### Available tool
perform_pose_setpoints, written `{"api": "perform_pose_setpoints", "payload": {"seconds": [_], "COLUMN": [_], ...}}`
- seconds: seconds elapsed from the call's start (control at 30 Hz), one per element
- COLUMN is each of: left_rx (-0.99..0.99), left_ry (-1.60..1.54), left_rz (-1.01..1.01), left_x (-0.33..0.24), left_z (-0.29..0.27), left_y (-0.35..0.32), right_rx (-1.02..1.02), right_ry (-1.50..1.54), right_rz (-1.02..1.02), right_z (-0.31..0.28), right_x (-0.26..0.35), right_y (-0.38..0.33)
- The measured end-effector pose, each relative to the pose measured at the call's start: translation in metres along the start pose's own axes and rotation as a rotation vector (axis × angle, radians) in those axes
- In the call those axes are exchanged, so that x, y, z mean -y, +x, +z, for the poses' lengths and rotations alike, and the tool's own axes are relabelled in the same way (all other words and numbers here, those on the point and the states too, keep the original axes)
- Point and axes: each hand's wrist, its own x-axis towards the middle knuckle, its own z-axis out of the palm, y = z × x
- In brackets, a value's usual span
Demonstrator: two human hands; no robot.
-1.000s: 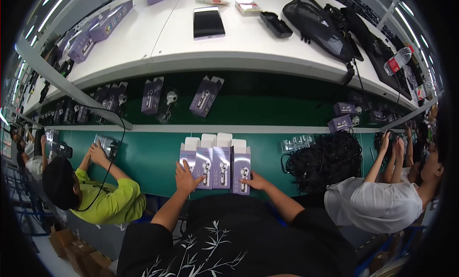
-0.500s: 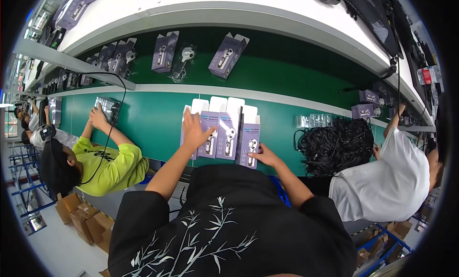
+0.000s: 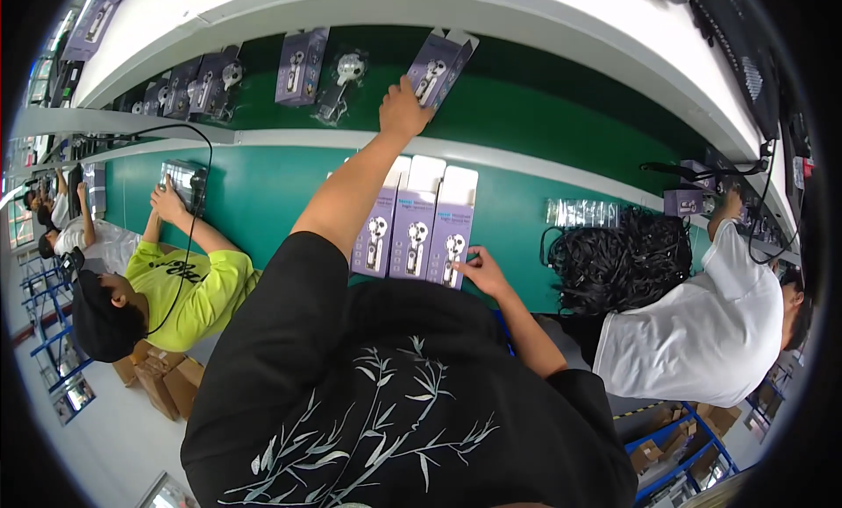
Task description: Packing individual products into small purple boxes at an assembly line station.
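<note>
My left hand (image 3: pixel 403 110) stretches far forward, its fingers closed on the left side of a purple box (image 3: pixel 436 69) with raised flaps, standing on the dark green strip. Close to my body, a row of purple printed boxes lies on the green table, white flaps up at the far ends. The middle box (image 3: pixel 412 232) lies against the right-hand box (image 3: pixel 450 245). My right hand (image 3: pixel 482 272) pinches the near right edge of that right-hand box. My left forearm hides the left end of the row.
A heap of black cables (image 3: pixel 618 262) lies to the right, beside clear plastic packs (image 3: pixel 582 212). Further left on the dark strip are a bagged fan-like device (image 3: pixel 344 78) and another purple box (image 3: pixel 301 69). Co-workers sit at both sides: a lime shirt (image 3: pixel 189 289), a white shirt (image 3: pixel 693 332).
My left hand has left the row of boxes and reached forward to the box on the dark strip, which has shifted slightly right. My right hand stays at the right-hand box.
</note>
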Motion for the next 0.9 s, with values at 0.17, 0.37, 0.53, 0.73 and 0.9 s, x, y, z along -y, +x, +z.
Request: {"api": "perform_pose_setpoints", "payload": {"seconds": [0.17,0.37,0.53,0.73,0.9], "left_rx": [-0.240,-0.432,-0.456,-0.049,-0.134], "left_ry": [-0.145,-0.060,0.172,0.050,-0.018], "left_rz": [0.189,0.208,-0.054,-0.247,-0.126], "left_x": [-0.013,0.090,0.187,0.231,0.222], "left_z": [-0.035,-0.103,-0.113,-0.053,-0.036], "left_y": [-0.070,-0.193,-0.284,-0.326,-0.313], "right_rx": [-0.116,-0.112,-0.189,-0.509,-0.601], "right_ry": [-0.037,-0.111,-0.171,-0.419,-0.771], "right_rz": [0.016,0.098,0.103,-0.133,-0.535], "right_z": [0.011,0.001,-0.003,-0.017,-0.012], "right_x": [0.005,0.014,0.038,0.080,0.167], "right_y": [0.003,0.004,0.001,0.043,0.107]}}
